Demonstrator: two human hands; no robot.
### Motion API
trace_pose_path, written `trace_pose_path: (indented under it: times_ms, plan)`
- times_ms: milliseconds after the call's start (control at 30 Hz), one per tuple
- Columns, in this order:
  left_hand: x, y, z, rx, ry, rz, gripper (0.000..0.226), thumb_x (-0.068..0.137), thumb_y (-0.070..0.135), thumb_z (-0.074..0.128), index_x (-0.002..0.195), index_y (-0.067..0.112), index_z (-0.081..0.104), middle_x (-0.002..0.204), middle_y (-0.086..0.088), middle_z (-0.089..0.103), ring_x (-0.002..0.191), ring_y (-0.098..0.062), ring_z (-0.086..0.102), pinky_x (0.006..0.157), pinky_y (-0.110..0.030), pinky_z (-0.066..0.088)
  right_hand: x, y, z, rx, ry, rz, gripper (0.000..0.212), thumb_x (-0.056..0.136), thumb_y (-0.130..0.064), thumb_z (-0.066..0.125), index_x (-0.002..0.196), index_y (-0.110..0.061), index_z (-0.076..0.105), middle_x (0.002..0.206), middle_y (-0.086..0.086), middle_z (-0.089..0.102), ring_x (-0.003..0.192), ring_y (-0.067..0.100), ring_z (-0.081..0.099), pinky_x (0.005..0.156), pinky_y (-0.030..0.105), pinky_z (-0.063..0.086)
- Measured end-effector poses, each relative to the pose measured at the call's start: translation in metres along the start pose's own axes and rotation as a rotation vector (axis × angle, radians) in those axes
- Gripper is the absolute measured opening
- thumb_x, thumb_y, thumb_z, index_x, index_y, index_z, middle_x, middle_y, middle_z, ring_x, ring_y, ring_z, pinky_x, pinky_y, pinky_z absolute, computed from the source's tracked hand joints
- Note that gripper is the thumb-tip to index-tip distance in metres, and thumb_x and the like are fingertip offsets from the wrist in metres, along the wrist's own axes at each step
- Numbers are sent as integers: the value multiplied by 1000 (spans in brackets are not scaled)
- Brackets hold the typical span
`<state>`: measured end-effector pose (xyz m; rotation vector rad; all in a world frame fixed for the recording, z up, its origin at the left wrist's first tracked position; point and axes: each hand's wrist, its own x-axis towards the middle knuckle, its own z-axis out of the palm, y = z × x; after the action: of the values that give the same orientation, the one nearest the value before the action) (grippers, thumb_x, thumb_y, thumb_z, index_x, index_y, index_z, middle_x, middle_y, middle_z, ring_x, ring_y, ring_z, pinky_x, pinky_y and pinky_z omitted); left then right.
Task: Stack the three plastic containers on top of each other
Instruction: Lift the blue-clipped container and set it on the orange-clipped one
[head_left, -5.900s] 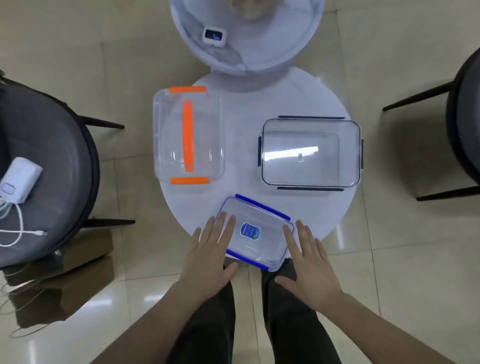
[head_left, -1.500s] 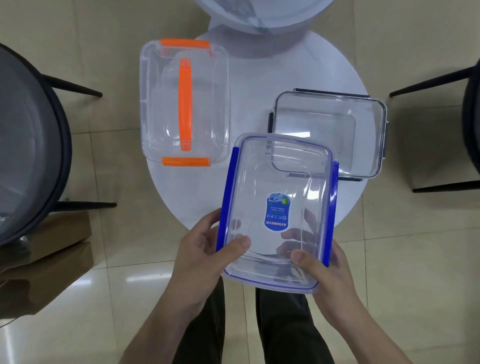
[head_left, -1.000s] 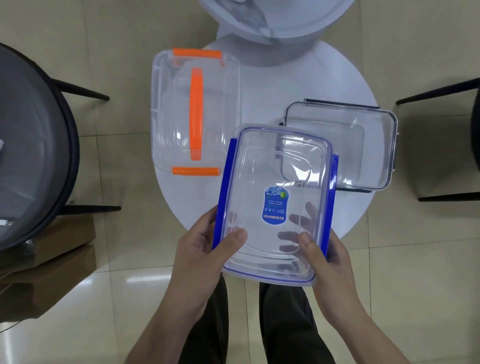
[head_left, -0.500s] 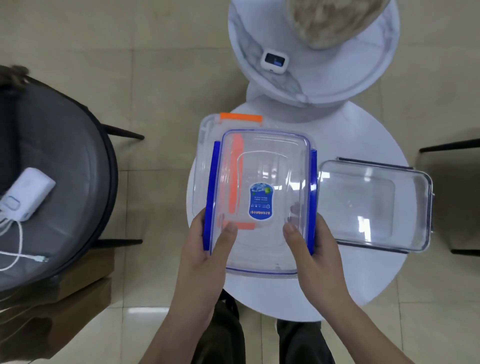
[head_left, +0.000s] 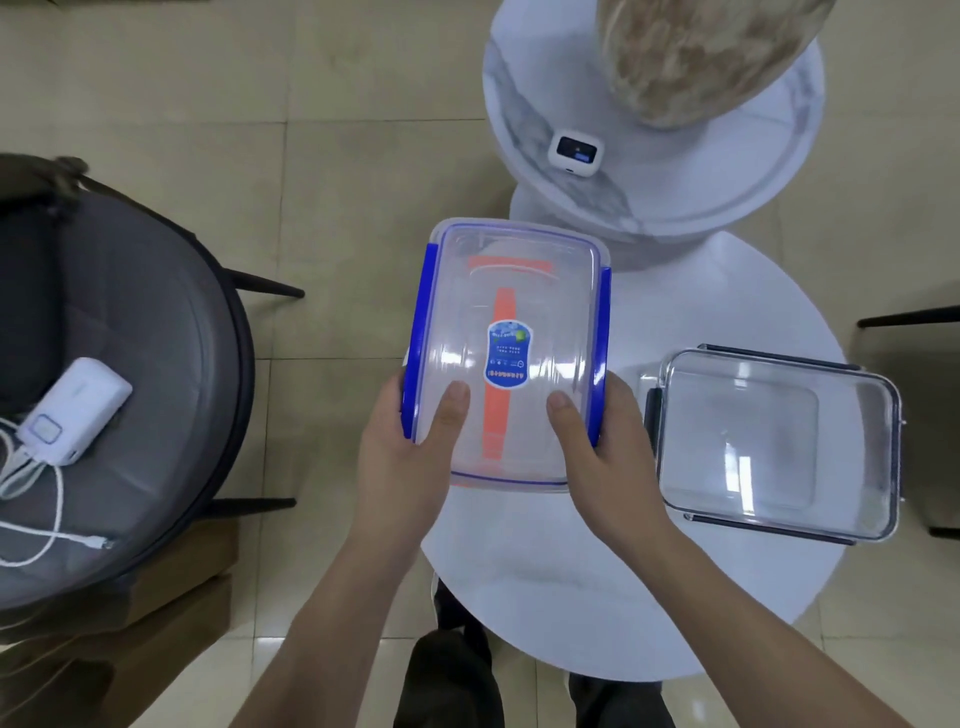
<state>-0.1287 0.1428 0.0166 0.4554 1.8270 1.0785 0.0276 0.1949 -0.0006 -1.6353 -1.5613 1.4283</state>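
Both hands, left (head_left: 402, 457) and right (head_left: 605, 441), had carried the blue-clipped container (head_left: 506, 358) from the near table edge to directly over the orange-handled container (head_left: 501, 332), still clasping its sides; black-clipped container (head_left: 779, 441) waited right

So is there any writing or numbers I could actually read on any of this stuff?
None can be read.
Blue sticker on the lid of the blue-clipped container: lines of white print, too small and blurred to read.
Small white device on the marble table: lit screen, nothing legible.
White power bank on the grey chair: no visible text.
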Motion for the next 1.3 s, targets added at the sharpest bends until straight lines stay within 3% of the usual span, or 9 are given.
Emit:
trace_pose_path:
  times_ms: [100, 167, 367, 500, 567, 667, 833, 1000, 1300]
  plan:
    - [4, -5, 1, 2, 0, -37, 33, 92, 38, 66, 120, 23, 62, 103, 6, 75, 90, -9, 74, 62, -18, 58, -2, 4, 3, 81, -51, 39, 32, 101, -32, 52, 131, -19, 49, 121, -4, 57, 104, -2, 58, 77, 3, 44]
    - [4, -6, 1, 5, 3, -48, 31, 92, 38, 66, 120, 25, 63, 103, 7, 75, 89, -7, 74, 62, -17, 57, -4, 3, 3, 143, -76, 65, 39, 102, -28, 50, 139, -16, 43, 126, -5, 58, 105, -6, 60, 75, 5, 49]
    - [9, -4, -4, 45, 3, -144, 29, 89, 29, 70, 117, 28, 63, 102, 8, 76, 86, -6, 74, 66, -25, 59, -3, 2, 0, 105, -42, 130, 35, 94, -22, 56, 127, -28, 51, 123, -6, 59, 105, -2, 59, 75, 9, 46]
    - [32, 9, -9, -36, -39, -316, 63, 70, 57, 76, 124, 30, 61, 109, 5, 76, 94, -16, 76, 80, -41, 62, 10, -5, 2, 198, 10, 296, 65, 74, -42, 56, 136, -26, 50, 133, -3, 59, 116, 14, 61, 91, 31, 52]
    - [43, 20, -6, -7, -83, -363, 73, 66, 76, 70, 124, 31, 63, 107, 4, 77, 93, -18, 77, 82, -44, 62, 18, -11, 7, 225, 31, 333, 57, 83, -55, 58, 132, -26, 53, 122, -5, 66, 107, 13, 66, 91, 36, 54]
    - [46, 24, 3, 85, -29, -315, 54, 73, 75, 66, 100, 28, 70, 91, 2, 80, 86, -19, 77, 77, -42, 64, 23, -11, 16, 172, 110, 288, 29, 97, -50, 51, 104, -24, 60, 82, -8, 65, 75, 12, 63, 73, 32, 52]
    - [40, 20, 9, 142, 90, -333, 63, 67, 77, 69, 75, 15, 64, 81, -13, 75, 78, -29, 75, 79, -48, 62, 21, -5, 19, 101, 143, 250, 22, 98, -49, 49, 87, -30, 56, 64, -19, 61, 57, -3, 55, 65, 25, 46]
    - [39, 23, 11, 168, 145, -297, 65, 68, 76, 69, 74, 11, 64, 74, -9, 75, 73, -25, 76, 66, -38, 63, 20, -7, 21, 45, 156, 239, 24, 97, -51, 49, 93, -29, 58, 72, -14, 62, 68, 3, 60, 69, 27, 47]
    - [44, 23, 11, 196, 146, -283, 52, 73, 70, 69, 69, 19, 57, 63, 4, 65, 56, -10, 65, 48, -19, 42, 22, -12, 20, 2, 161, 268, 28, 98, -51, 48, 104, -25, 58, 81, -10, 64, 73, 5, 61, 68, 26, 45]
